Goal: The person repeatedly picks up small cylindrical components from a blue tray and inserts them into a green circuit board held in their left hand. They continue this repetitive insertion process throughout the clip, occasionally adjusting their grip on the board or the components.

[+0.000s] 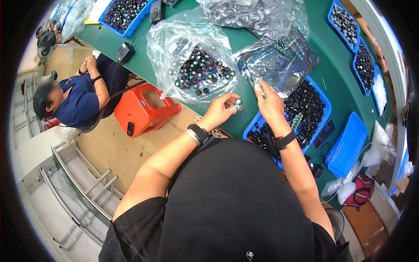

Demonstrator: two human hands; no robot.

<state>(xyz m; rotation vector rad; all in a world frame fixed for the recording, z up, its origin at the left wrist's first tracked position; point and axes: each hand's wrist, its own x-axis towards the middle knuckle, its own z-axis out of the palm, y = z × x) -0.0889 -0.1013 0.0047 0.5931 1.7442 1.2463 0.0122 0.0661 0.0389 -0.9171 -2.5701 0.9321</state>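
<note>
Apparently much is left: round wired components (pixel 203 72) crowd the clear bag (pixel 162 41) near the tabletop's (pixel 334 74) near edge. The left hand (pixel 220 111) pinches one wired component (pixel 238 101) there; the right hand's (pixel 269 105) grip, and which pieces are finished, I cannot tell.

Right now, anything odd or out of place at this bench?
Two things. A pale green cluster lies on the black parts in the blue bin, unlike the pieces around it. A small black object sits on the red stool, off the worktable.
</note>
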